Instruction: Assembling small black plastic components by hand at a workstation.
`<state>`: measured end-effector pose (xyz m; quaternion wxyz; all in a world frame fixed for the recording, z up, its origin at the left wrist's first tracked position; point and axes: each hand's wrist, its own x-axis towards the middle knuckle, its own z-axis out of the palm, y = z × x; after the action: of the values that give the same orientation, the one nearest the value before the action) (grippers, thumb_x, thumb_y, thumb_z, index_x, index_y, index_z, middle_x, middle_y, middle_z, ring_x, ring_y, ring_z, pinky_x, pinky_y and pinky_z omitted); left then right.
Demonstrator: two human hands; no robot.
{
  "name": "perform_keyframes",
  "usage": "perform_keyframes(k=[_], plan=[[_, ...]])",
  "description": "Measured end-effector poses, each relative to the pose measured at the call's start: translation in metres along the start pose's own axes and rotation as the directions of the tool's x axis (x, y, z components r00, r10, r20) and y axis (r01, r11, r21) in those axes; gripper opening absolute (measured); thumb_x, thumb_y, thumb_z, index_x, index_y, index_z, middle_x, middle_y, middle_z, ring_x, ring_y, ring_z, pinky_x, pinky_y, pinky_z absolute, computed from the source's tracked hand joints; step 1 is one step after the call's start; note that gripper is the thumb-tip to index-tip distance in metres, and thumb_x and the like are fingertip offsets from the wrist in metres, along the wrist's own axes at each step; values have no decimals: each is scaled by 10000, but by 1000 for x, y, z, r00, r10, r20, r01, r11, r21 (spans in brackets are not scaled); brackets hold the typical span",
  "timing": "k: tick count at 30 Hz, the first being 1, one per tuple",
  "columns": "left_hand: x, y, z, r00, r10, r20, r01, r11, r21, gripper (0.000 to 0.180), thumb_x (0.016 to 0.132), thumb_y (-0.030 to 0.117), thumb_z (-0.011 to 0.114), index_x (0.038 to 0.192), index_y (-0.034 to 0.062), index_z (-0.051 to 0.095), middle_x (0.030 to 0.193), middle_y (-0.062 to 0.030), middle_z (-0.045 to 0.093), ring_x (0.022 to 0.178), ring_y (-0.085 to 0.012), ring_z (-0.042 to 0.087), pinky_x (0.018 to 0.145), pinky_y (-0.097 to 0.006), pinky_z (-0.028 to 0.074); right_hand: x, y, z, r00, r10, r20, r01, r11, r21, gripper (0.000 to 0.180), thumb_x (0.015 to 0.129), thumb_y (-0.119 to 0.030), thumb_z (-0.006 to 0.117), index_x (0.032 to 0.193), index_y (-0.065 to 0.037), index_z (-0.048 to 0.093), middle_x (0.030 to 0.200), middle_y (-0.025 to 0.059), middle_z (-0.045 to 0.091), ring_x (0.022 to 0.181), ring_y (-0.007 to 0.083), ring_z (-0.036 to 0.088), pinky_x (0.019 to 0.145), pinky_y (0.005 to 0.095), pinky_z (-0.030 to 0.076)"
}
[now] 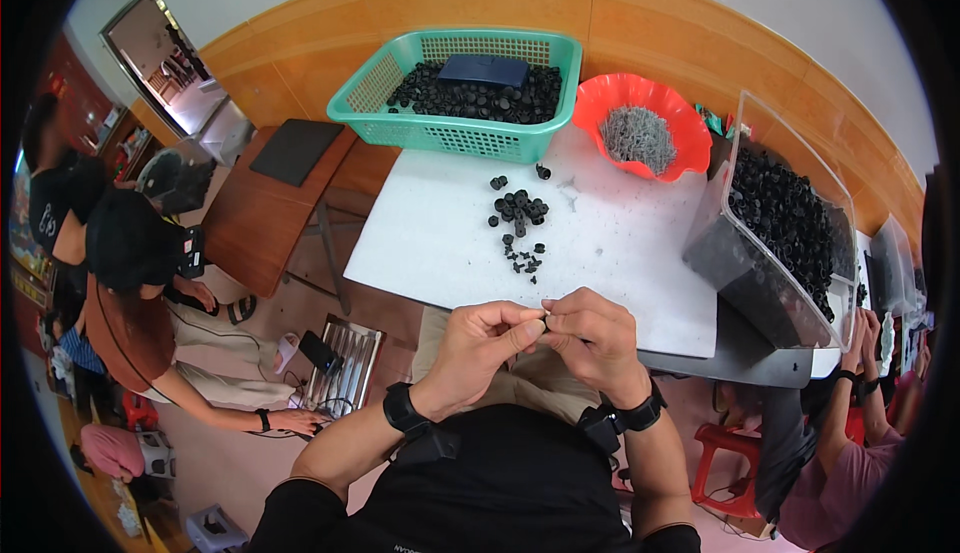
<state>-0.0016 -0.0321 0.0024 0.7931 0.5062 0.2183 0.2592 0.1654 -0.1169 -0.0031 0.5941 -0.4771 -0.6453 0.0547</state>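
Both hands meet over the near edge of the white tabletop [450, 243], fingertips touching. My left hand [488, 341] is closed in a pinch, and so is my right hand [600, 338]. Between them shows a small dark part [544, 321], mostly hidden by the fingers. Just beyond lies a loose pile of small black round plastic parts [522, 211]. Nearer to me are several tiny black cross-shaped pieces [522, 261].
A green basket [450, 138] holds black parts and a dark blue box [484, 71]. Beside it sits a red scalloped bowl [690, 133] of grey metal pieces. A clear bin [770, 298] of black parts stands right. People work on both sides; a red stool [725, 473] is lower right.
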Motion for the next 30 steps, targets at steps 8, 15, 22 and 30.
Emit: perform_keyframes(k=[8,15,22,30], plan=[[-4,7,-4,999,-31,26,30,998,63,158,948,109,703,1047,-14,703,890,-23,684,726,-34,574,604,-180,447,4,-16,-1,986,148,72,-152,987,49,332,743,63,772,1048,-48,706,902,89,639,713,219,658,623,308,541],[-8,13,-9,996,-48,79,49,999,-10,157,902,59,745,970,15,611,913,-33,653,818,-77,626,750,-225,531,5,-25,-5,974,160,159,-158,987,-28,378,701,51,805,1057,-51,732,873,76,640,722,195,644,623,298,521],[-8,9,-7,994,11,106,-14,1000,23,219,904,79,754,935,63,538,831,11,578,716,-35,541,599,-196,442,6,-25,-7,954,205,221,-209,978,-5,301,704,45,807,983,-54,750,831,67,656,706,187,648,609,300,520],[-5,18,-15,991,-30,131,21,998,67,202,924,110,735,970,55,546,845,6,582,730,-39,561,593,-195,463,14,-32,-8,910,290,294,-311,950,25,298,779,-35,792,1072,-40,735,850,70,621,703,188,610,644,304,508]])
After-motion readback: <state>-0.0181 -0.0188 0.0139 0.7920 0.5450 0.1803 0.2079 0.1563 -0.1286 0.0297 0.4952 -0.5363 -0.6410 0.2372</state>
